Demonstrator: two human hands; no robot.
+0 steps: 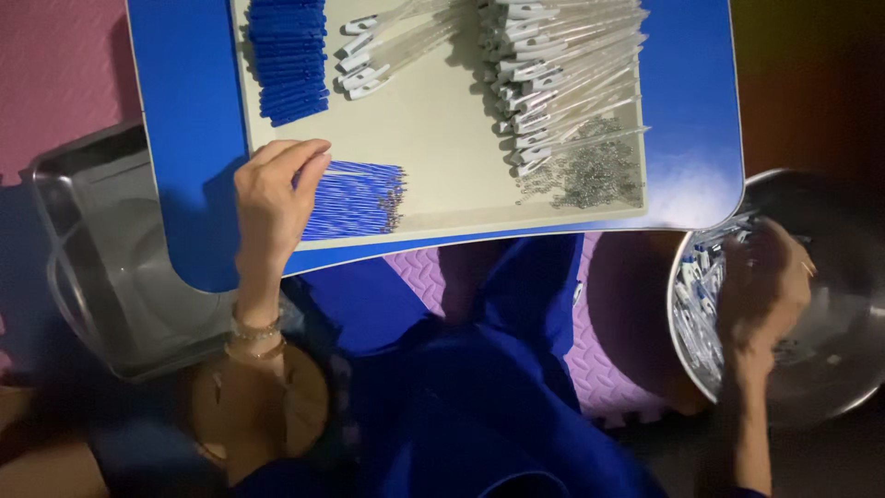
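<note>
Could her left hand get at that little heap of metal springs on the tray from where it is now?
Probably yes. The left hand rests on the blue refills, and only bare tray lies between it and the springs. It would need a sideways reach.

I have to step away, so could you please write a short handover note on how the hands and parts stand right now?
Left hand rests on the bundle of thin blue refills on the lap table.
Right hand reaches into the round metal bowl, among assembled pens; its grip is blurred.
On the table: blue caps, clear barrels, small springs.
Done: some pens in the bowl. Left: many loose parts.
</note>
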